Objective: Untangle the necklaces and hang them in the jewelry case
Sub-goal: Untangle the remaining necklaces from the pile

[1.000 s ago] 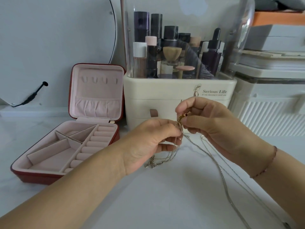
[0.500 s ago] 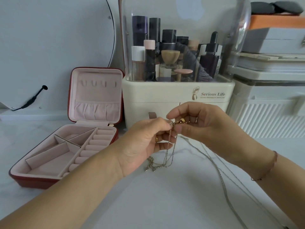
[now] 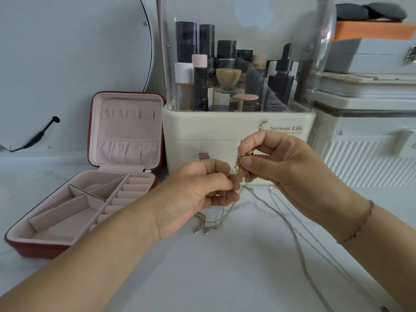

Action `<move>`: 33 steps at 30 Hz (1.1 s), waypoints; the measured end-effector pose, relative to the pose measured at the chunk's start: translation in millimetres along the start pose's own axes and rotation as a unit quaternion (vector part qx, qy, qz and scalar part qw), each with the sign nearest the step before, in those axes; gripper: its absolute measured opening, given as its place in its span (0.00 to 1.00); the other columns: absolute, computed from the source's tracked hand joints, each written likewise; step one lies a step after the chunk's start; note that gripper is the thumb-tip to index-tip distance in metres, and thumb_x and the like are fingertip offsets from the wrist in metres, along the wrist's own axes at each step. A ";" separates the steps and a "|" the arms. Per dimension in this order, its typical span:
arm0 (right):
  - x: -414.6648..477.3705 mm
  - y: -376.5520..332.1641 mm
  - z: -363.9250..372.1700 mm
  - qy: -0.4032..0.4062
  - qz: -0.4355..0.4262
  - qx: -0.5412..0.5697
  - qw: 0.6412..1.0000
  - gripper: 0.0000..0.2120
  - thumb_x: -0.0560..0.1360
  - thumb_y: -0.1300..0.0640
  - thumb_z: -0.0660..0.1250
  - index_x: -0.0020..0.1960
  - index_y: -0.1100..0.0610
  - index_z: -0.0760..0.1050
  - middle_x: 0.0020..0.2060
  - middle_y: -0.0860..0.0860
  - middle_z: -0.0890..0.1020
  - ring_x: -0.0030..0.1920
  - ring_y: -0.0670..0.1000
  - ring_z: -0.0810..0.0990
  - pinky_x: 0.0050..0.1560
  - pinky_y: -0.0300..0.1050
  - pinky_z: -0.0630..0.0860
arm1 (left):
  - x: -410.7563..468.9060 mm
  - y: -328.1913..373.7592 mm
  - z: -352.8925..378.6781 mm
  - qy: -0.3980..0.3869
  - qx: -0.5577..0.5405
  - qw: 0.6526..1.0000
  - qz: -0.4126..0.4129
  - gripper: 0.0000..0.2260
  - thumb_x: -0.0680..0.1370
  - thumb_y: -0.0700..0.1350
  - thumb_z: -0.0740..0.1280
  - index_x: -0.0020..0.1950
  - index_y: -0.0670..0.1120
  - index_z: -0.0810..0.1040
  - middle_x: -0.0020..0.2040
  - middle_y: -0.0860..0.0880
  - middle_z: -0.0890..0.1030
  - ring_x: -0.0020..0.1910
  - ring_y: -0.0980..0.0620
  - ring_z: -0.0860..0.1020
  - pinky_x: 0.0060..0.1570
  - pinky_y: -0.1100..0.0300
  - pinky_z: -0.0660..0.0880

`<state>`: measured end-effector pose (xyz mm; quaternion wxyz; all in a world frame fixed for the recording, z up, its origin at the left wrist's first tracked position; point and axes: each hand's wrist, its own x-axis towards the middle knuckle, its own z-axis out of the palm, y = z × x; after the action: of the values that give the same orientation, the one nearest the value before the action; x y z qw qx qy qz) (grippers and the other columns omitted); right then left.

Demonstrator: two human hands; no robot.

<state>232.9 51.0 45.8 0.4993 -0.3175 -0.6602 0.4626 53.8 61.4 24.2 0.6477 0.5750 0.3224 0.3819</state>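
Fingers (image 3: 227, 176) of the left hand (image 3: 193, 199) and right hand (image 3: 286, 172) pinch a knot of thin gold and silver chain necklaces (image 3: 238, 163) above the white marble bench (image 3: 225, 266). Loose silver strands trail down across the bench toward the right. The red zip jewelry case with pink lining (image 3: 90, 188) lies open at the left, well apart from the hands.

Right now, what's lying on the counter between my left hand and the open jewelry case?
Nothing: in the head view the white counter between the left hand and the jewelry case is bare.
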 end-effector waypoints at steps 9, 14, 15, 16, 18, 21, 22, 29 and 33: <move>-1.6 0.0 2.1 0.003 -0.013 -0.056 0.998 0.06 0.71 0.68 0.69 0.45 0.59 0.78 0.35 0.49 0.80 0.30 0.49 0.77 0.33 0.38 0.72 | -3.6 3.7 1.2 0.010 0.010 1.000 0.006 0.11 0.69 0.48 0.72 0.47 0.44 0.82 0.40 0.49 0.80 0.39 0.52 0.79 0.45 0.61 0.77; -0.5 0.0 -1.1 0.000 -0.016 -0.061 0.998 0.07 0.68 0.62 0.71 0.45 0.58 0.79 0.37 0.52 0.81 0.40 0.58 0.77 0.47 0.44 0.77 | -2.4 3.6 0.0 0.060 0.041 0.997 0.033 0.11 0.65 0.51 0.71 0.43 0.47 0.85 0.38 0.51 0.82 0.42 0.56 0.79 0.47 0.62 0.75; -0.2 0.7 -1.6 -0.001 -0.012 -0.065 0.998 0.07 0.68 0.62 0.71 0.46 0.58 0.79 0.37 0.52 0.81 0.41 0.58 0.77 0.48 0.44 0.77 | -1.8 3.5 -0.5 0.071 0.049 0.996 0.038 0.11 0.64 0.51 0.71 0.42 0.48 0.85 0.39 0.51 0.82 0.42 0.56 0.79 0.48 0.62 0.75; 0.0 1.0 -1.8 0.000 -0.006 -0.069 0.998 0.07 0.69 0.62 0.71 0.46 0.58 0.79 0.38 0.53 0.81 0.42 0.58 0.77 0.49 0.44 0.77 | -1.5 3.1 -1.1 0.081 0.054 0.994 0.042 0.10 0.65 0.50 0.71 0.42 0.48 0.85 0.39 0.51 0.83 0.43 0.57 0.80 0.48 0.61 0.74; 0.2 1.1 -1.6 0.004 0.002 -0.073 0.997 0.08 0.68 0.62 0.71 0.47 0.58 0.79 0.38 0.52 0.81 0.41 0.55 0.78 0.48 0.41 0.78 | -1.3 2.3 -2.0 0.088 0.059 0.993 0.045 0.10 0.65 0.48 0.71 0.44 0.47 0.85 0.40 0.51 0.83 0.43 0.56 0.80 0.49 0.60 0.74; 0.3 0.7 -0.3 0.005 0.005 -0.074 0.997 0.11 0.67 0.64 0.72 0.49 0.58 0.78 0.38 0.52 0.80 0.40 0.51 0.79 0.45 0.38 0.79 | -2.2 3.4 -2.2 0.065 0.042 0.996 0.041 0.15 0.66 0.46 0.71 0.51 0.43 0.82 0.42 0.48 0.83 0.44 0.54 0.81 0.48 0.61 0.76; 0.1 0.5 0.4 0.005 0.003 -0.072 0.997 0.11 0.68 0.67 0.72 0.49 0.58 0.78 0.38 0.52 0.80 0.41 0.49 0.79 0.45 0.38 0.79 | -3.0 4.5 -1.4 0.054 0.025 0.998 0.038 0.16 0.67 0.46 0.70 0.53 0.42 0.81 0.44 0.46 0.84 0.45 0.53 0.82 0.47 0.62 0.77; -1.0 -0.8 3.8 0.022 -0.003 -0.090 0.996 0.14 0.69 0.72 0.71 0.50 0.58 0.78 0.42 0.53 0.81 0.42 0.49 0.81 0.45 0.39 0.79 | -3.7 3.5 2.6 0.043 0.000 0.999 0.009 0.18 0.64 0.44 0.72 0.52 0.42 0.80 0.40 0.47 0.84 0.40 0.53 0.82 0.46 0.62 0.79; 0.3 -0.6 1.7 0.030 0.004 -0.053 0.998 0.13 0.68 0.71 0.71 0.50 0.60 0.78 0.42 0.54 0.81 0.42 0.50 0.80 0.46 0.39 0.79 | -3.2 4.3 0.7 0.048 -0.008 0.999 0.009 0.09 0.65 0.43 0.71 0.45 0.44 0.81 0.37 0.48 0.83 0.39 0.54 0.81 0.43 0.64 0.78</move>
<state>231.2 50.5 46.3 0.4999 -0.3601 -0.6671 0.4188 52.3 58.5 28.5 0.6325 0.5539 0.3449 0.4174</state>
